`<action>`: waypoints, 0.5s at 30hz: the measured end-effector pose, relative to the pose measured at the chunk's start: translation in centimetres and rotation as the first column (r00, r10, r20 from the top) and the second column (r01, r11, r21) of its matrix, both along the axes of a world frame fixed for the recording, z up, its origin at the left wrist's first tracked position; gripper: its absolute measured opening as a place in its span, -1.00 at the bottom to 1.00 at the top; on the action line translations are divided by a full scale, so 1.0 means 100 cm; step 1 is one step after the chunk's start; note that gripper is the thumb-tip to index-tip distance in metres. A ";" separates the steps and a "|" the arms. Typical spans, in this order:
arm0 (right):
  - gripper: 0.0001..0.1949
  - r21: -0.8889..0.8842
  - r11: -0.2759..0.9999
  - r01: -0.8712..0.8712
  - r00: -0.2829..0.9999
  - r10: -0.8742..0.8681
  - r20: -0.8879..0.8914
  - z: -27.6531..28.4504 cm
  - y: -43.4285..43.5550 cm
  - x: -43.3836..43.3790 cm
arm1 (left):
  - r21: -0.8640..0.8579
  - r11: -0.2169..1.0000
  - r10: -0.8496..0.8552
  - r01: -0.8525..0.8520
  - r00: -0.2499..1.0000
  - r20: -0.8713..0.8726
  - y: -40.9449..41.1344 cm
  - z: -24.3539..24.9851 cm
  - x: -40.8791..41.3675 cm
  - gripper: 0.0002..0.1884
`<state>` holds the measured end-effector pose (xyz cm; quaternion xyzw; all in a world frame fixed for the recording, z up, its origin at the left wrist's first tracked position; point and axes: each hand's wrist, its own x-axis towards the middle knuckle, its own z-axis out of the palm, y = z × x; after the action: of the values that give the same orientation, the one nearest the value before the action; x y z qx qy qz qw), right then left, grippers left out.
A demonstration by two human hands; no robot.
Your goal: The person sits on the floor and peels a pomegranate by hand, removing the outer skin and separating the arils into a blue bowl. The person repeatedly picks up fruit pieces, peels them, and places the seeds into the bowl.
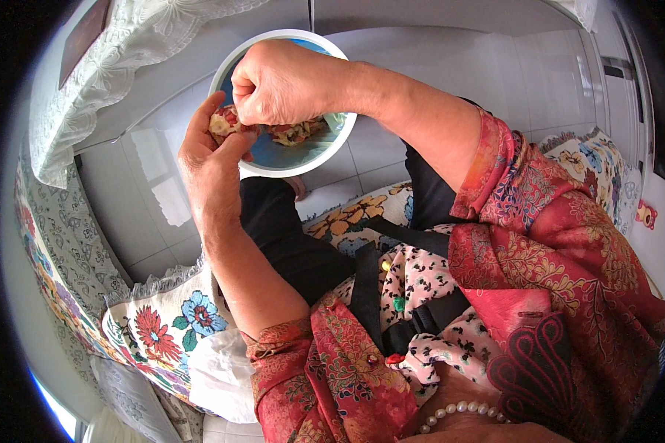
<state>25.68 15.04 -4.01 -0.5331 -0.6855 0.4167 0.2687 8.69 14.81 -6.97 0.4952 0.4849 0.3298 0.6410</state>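
Observation:
My left hand (213, 149) holds a piece of red and pale yellow food (225, 123), perhaps an opened fruit, between thumb and fingers at the left rim of a round white bin (310, 168). Directly beside it, over the bin, my right hand (282, 83) is closed, its fingertips curled at the food; whether it pinches a bit of it is hidden. Inside the bin is a blue liner (280, 158), with a heap of reddish and yellowish scraps (296, 133) on it.
Below the bin are my knees in black trousers (288, 232). A floral throw (166, 338) covers the seat, with a white plastic bag (221, 376) on it. A lace cloth (116, 72) hangs at the upper left. Grey floor tiles (377, 144) surround the bin.

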 end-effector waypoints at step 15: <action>-0.85 0.021 0.995 0.101 0.991 -0.098 -0.088 -0.001 0.004 0.004 | -0.158 0.984 -0.008 0.076 0.920 0.393 0.002 0.007 -0.005 -0.49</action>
<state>26.10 15.39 -4.07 -0.5446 -0.6511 0.4166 0.3255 8.23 15.02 -6.29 0.3732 0.3631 0.3654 0.7716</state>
